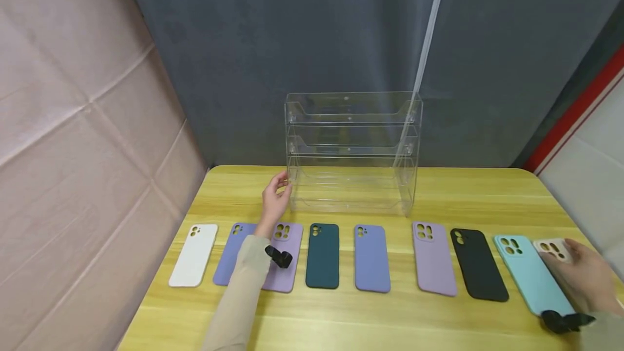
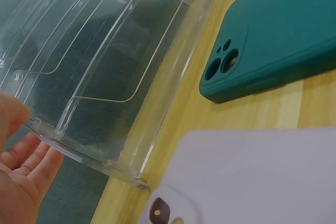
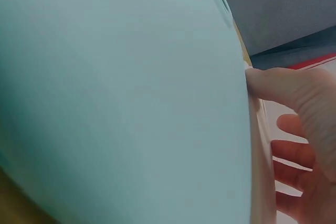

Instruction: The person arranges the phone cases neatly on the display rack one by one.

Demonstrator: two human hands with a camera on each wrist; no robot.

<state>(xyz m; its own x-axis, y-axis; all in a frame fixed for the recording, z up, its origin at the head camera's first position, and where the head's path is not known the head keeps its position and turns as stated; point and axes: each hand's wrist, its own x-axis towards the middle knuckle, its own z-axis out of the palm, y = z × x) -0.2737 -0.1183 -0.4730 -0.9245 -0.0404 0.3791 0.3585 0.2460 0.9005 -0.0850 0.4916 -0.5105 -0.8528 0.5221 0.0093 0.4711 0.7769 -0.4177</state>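
My left hand [image 1: 275, 196] is at the left side of a clear acrylic rack [image 1: 348, 207] with stacked tiers. In the left wrist view its thumb and fingers lie on either side of the rack's clear side panel [image 2: 86, 161]. At the far right, my right hand [image 1: 587, 272] grips a cream phone case [image 1: 553, 248] by its edges, thumb on the near edge and fingers across. Its lower part is hidden by the hand and by a mint-green phone case [image 1: 533, 275], which fills most of the right wrist view.
A row of phone cases lies along the wooden table [image 1: 322, 324]: white [image 1: 194, 256], blue-purple [image 1: 229, 259], lilac [image 1: 285, 272], dark green [image 1: 322, 256], another blue-purple [image 1: 372, 259], another lilac [image 1: 435, 259] and black [image 1: 479, 265]. A grey curtain [image 1: 273, 31] hangs behind.
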